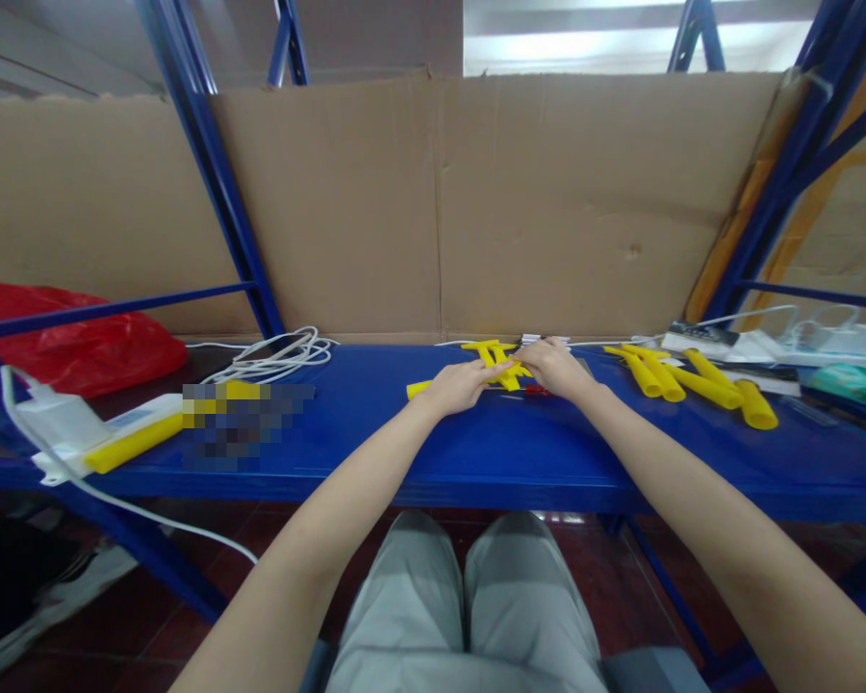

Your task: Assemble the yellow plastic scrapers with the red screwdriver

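My left hand [463, 387] is closed on a yellow tube-like piece [419, 389], whose end sticks out to the left of the fingers. Close beside it, my right hand [554, 366] has its fingers bent together at more yellow parts [509, 373]; what its fingertips pinch is too small to tell. Behind the left hand lie yellow pieces with flat crossbars [485, 348] on the blue shelf [375, 433]. A small red item [537, 390] shows under the right hand.
Several yellow tubes [711, 388] lie at the right, near white boxes [700, 339] and cables. On the left are a coiled white cable [281, 356], a power strip [144, 414], a charger [62, 419] and a red bag [93, 342]. Cardboard [548, 202] stands behind.
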`<state>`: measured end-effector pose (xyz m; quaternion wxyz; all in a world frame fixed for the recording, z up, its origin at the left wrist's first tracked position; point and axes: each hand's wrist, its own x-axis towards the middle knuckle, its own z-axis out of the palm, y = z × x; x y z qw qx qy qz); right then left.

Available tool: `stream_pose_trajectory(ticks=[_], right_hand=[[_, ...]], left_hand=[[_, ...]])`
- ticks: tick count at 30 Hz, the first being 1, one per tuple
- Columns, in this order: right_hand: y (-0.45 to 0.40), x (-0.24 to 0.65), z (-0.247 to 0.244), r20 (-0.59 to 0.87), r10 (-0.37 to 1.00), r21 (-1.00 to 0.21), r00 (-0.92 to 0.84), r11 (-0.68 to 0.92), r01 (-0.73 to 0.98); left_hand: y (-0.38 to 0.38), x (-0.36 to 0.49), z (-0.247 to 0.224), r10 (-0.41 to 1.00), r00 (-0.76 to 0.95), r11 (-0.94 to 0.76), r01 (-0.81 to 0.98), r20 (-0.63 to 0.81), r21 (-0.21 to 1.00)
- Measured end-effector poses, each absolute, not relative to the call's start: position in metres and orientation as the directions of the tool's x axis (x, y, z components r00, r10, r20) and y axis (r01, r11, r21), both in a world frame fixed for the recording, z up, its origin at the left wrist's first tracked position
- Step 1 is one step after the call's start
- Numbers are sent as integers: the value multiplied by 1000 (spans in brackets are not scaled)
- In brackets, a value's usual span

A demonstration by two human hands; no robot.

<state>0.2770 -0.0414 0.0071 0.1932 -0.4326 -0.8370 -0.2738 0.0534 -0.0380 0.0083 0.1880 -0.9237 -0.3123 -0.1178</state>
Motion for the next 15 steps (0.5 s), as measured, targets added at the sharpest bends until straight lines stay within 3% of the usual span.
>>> stream_pose_trajectory(ticks=[4, 7, 11, 15], right_hand=[[-36, 290, 4, 629, 704, 59, -331, 381, 923], [-31, 294, 0, 660, 748, -273, -71, 327, 905], [-26, 289, -3, 475, 854, -700, 212, 221, 679], [-27, 283, 0, 297, 883, -865, 363, 88, 494]], left_hand=[[-32, 47, 9, 606, 722, -678, 689, 335, -256], [-30, 42, 11, 660, 674, -630, 738, 333, -244], [-30, 41, 13, 688, 641, -603, 766, 340, -224], [-31, 42, 13, 678, 653, -620, 754, 337, -217]])
